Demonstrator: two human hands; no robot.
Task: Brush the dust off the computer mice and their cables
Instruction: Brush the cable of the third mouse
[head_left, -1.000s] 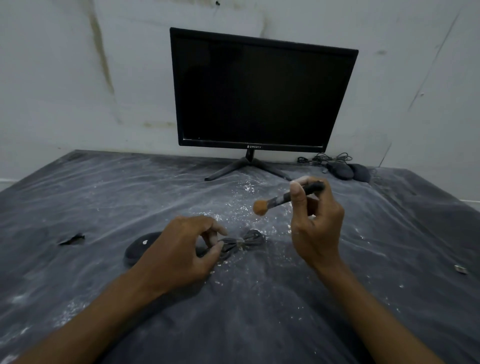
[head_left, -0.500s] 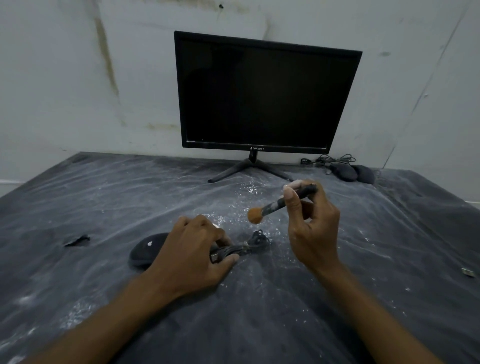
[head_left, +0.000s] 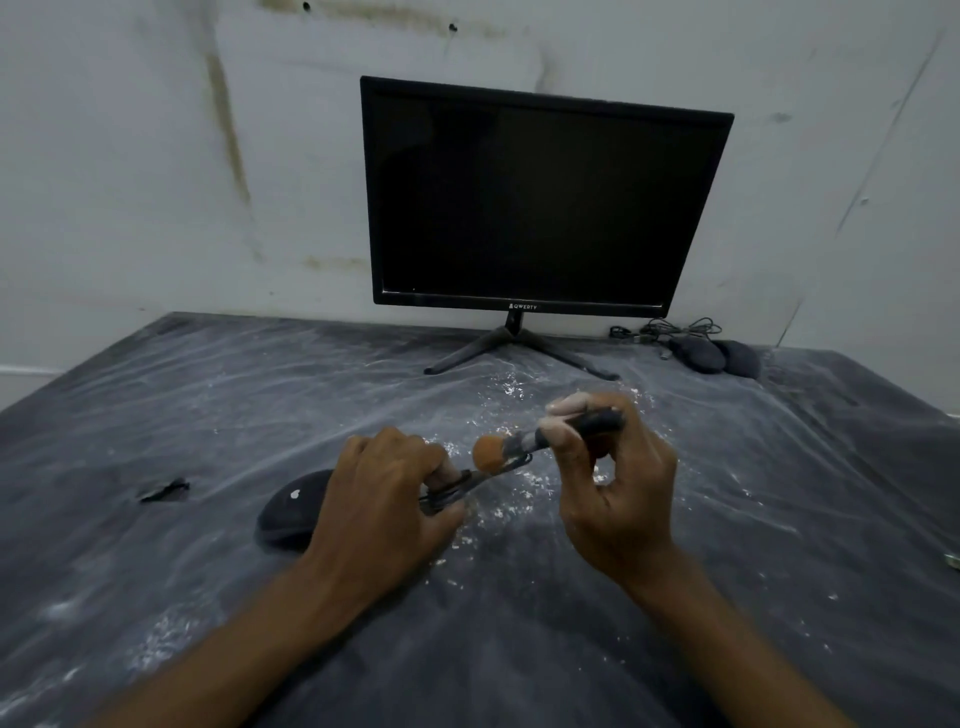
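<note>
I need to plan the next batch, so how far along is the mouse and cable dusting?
Nothing looks finished yet. In hand: the left hand holds the bundled cable of the near mouse, while the right hand sets the brush head against it. Left: the two mice by the monitor stand, with their tangled cables, lie untouched; white dust flecks the table cover.

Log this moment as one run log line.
left hand: holds bundled cable | right hand: holds brush, bristles at cable | near mouse: on table | step: brushing cable
</note>
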